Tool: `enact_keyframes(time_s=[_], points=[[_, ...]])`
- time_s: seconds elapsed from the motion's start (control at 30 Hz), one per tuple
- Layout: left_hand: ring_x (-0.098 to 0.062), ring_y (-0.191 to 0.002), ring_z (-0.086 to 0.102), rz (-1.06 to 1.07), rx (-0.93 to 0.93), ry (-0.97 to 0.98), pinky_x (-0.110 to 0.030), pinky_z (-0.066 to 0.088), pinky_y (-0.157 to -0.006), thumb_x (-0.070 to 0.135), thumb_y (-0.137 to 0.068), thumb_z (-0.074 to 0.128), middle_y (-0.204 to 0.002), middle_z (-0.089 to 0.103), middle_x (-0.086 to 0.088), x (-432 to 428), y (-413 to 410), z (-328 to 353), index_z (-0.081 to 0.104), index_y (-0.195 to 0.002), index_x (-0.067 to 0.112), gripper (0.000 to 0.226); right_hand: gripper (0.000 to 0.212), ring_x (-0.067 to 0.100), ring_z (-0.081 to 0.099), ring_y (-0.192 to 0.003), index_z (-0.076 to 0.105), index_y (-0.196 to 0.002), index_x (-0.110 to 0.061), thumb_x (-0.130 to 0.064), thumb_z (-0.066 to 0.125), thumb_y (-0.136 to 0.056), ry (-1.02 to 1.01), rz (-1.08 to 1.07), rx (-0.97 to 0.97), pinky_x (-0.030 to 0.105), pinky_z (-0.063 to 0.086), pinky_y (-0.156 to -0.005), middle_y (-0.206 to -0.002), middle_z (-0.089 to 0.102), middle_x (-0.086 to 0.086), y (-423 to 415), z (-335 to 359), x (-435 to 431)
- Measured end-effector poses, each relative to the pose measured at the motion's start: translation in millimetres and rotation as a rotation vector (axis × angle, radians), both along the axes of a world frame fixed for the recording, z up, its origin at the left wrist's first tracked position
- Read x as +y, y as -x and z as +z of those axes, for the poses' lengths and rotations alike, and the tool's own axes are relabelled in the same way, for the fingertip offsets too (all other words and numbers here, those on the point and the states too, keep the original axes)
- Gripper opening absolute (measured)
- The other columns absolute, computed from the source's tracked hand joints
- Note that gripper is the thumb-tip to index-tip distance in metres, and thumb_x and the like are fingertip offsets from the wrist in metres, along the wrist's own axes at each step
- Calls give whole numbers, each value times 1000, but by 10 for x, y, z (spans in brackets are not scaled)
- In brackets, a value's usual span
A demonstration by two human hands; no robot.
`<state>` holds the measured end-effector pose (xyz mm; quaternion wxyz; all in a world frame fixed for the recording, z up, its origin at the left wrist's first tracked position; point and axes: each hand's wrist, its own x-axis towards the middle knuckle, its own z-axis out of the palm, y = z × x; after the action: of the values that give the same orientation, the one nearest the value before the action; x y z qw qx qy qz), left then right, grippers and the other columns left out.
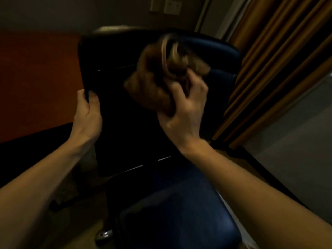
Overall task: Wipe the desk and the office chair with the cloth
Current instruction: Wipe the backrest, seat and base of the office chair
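Head view: a dark office chair (161, 212) fills the middle of the frame, its blue seat in the lower centre and its black backrest (116, 114) rising toward the upper centre. The left hand (88, 112), at centre left, grips the left edge of the backrest, with the thumb on the front face and the fingers (81, 95) curled round the edge. The right hand (183, 112), right of centre, clutches a bunched brown cloth (158, 76); its fingers (195, 77) are curled into the folds and press the bundle against the upper part of the backrest. Cloth and right hand are blurred. Both bare forearms reach in from the lower corners.

A reddish-orange surface (36, 78) lies in the left of the frame; whether it is the worktop cannot be told in the dim light. Brown pleated curtain (280, 69) hangs at upper right. Two pale wall plates (167, 6) sit on the wall at top centre. A chrome part (104, 234) of the chair base glints at the bottom, left of the seat.
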<state>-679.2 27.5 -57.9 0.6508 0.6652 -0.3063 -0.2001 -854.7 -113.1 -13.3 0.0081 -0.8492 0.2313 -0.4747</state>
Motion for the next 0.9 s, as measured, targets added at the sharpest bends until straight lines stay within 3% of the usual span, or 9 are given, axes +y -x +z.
enact_keyframes(time_s=[0.07, 0.2, 0.3, 0.47, 0.6, 0.7, 0.77, 0.83, 0.9], points=[[10, -81, 57, 25, 69, -31, -10, 45, -67, 33, -112, 25, -107, 53, 13, -40, -31, -140, 38, -141, 20, 34, 59, 52, 43, -129, 70, -126, -16, -28, 81, -69, 20, 2, 18, 62, 41, -98, -141, 49, 28, -372, 73, 34], [-11, -112, 55, 119, 99, -6, -20, 47, -82, 19, -112, 34, -116, 61, 7, -182, -173, -367, 50, -142, 18, 34, 56, 46, 41, -127, 71, -127, -25, -28, 81, -71, -105, -69, 88, 58, 40, -97, -147, 43, 17, -668, -728, 445], [3, -96, 65, 111, 76, 70, -13, 53, -74, 22, -109, 48, -107, 64, 18, -254, -251, -547, 57, -130, 29, 24, 46, 38, 34, -126, 73, -122, -26, -27, 82, -77, -79, -96, -2, 56, 39, -95, -142, 29, 8, -655, -1271, 454], [3, -109, 64, 72, 8, 144, -18, 54, -83, 28, -108, 47, -127, 62, 21, -316, -231, -873, 50, -139, 41, 33, 45, 38, 35, -124, 53, -129, -35, -39, 62, -85, 78, -22, 23, 54, 38, -95, -140, 31, 9, -445, -1761, 353], [6, -117, 61, -6, 93, 160, -25, 50, -93, 43, -109, 40, -135, 59, 28, -292, -253, -1058, 53, -132, 57, 30, 56, 36, 38, -120, 48, -129, -37, -42, 69, -77, 40, 38, 178, 52, 38, -97, -138, 33, 11, -134, -2408, 361], [6, -119, 61, -101, 154, 150, -26, 47, -94, 45, -106, 41, -134, 60, 29, -300, -258, -1063, 48, -142, 51, 37, 62, 38, 36, -123, 49, -132, -40, -38, 70, -74, -158, 49, 554, 59, 41, -99, -140, 35, 10, 197, -2874, 318], [8, -117, 61, -132, 156, 145, -22, 45, -92, 50, -95, 47, -128, 61, 33, -318, -200, -1040, 44, -147, 45, 53, 64, 40, 26, -137, 48, -139, -41, -25, 63, -79, -483, -38, 749, 64, 33, -108, -150, 30, 7, 379, -3022, 278], [6, -120, 58, -161, 175, 134, -21, 43, -94, 49, -87, 48, -132, 56, 31, -356, -155, -1010, 38, -153, 39, 67, 59, 31, 25, -141, 51, -139, -38, -17, 55, -84, -791, -172, 586, 58, 32, -113, -151, 32, 0, 495, -3023, 257], [5, -119, 56, -168, 190, 108, -20, 43, -92, 45, -91, 47, -139, 52, 26, -399, -123, -968, 33, -157, 36, 68, 53, 16, 30, -135, 55, -132, -38, -15, 58, -85, -845, -161, 326, 46, 36, -114, -141, 38, -8, 586, -2812, 260]])
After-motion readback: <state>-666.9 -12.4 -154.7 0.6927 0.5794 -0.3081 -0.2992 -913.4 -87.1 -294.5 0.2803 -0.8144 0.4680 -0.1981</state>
